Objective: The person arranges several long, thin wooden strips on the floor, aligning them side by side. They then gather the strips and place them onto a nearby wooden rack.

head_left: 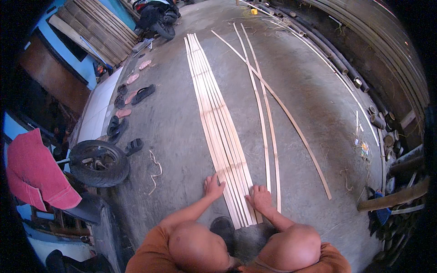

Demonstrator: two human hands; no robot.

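Note:
A row of long, pale split-bamboo strips (218,118) lies side by side on the concrete floor, running away from me between my knees. My left hand (214,187) rests against the row's left edge near its close end, thumb and fingers apart. On the opposite edge, my right hand (261,199) touches the outermost strip, its thumb spread from the slightly bent fingers. Neither hand is wrapped round a strip. To the right lie two more narrow strips (265,132), and a browner bamboo strip (296,123) crosses them diagonally.
Sandals (143,94) line the tiled step at left, near a motorcycle wheel (99,163) and a red cloth (36,170). A parked motorbike (159,20) stands at the far end. Dark bamboo poles (334,61) lie along the right wall; a cut pole (393,198) juts in nearer me.

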